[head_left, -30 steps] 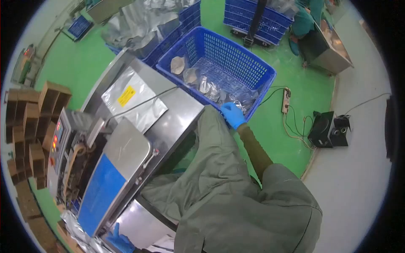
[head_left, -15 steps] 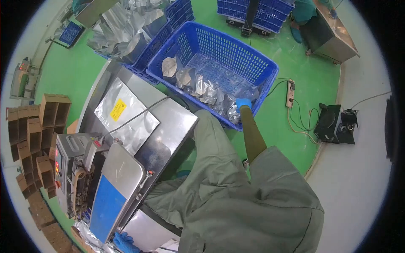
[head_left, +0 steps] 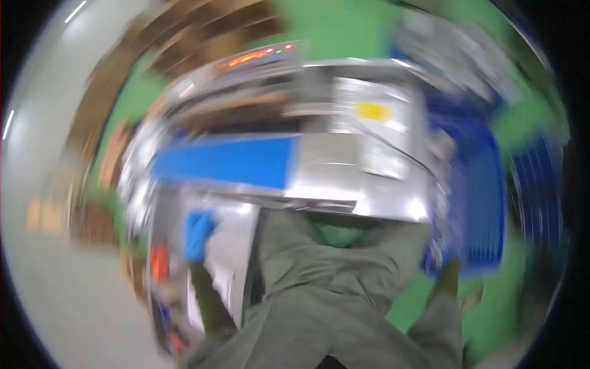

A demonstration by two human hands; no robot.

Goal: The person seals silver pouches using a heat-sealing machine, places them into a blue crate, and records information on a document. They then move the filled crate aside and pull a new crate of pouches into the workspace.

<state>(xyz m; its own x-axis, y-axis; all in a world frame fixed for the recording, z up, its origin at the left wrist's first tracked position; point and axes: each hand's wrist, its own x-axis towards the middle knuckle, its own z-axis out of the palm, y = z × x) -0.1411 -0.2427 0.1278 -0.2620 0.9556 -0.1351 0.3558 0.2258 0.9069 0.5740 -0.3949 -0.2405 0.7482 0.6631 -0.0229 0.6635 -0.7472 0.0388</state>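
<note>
At the metal tray [head_left: 236, 216] is the left hand [head_left: 198, 235].

The left hand [head_left: 198, 237] — blurred, blue-gloved — shows against a metal surface [head_left: 235, 224], lower left; a blue basket [head_left: 485, 203] stands at right.

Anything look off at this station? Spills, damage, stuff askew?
One mild oddity: a dark cable crosses over the labelled silver pouch on the steel table, where it might snag. Can't tell if they touch. No obvious spill; motion blur rules out judging damage.
</note>
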